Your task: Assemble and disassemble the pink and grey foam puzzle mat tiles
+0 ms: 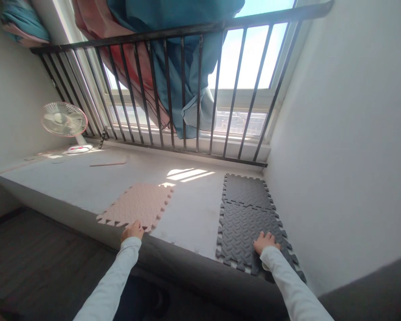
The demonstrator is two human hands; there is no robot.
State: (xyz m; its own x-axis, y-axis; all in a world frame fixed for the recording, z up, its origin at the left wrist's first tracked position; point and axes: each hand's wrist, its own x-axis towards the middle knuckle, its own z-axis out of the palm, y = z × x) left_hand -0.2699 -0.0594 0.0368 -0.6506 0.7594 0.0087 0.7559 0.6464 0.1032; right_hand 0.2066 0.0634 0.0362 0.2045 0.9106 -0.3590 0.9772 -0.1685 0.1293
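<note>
A pink interlocking foam mat tile [138,205] lies toward the middle of the window ledge, its near corner jutting to the front edge. My left hand [132,230] pinches that near edge, the thumb side on top and the rest of the grip partly hidden. Farther right, two dark grey foam mat tiles [242,232] are joined along a toothed seam beside the wall. On the nearer grey tile rests my right hand [266,242], palm down with fingers spread, holding nothing.
A black metal railing [183,156] runs along the back of the white ledge [187,227], with a blue and pink curtain [187,80] hanging behind it. At the far left stands a white fan [65,120]. A thin strip [107,164] lies near it. The right wall [347,133] borders the grey tiles.
</note>
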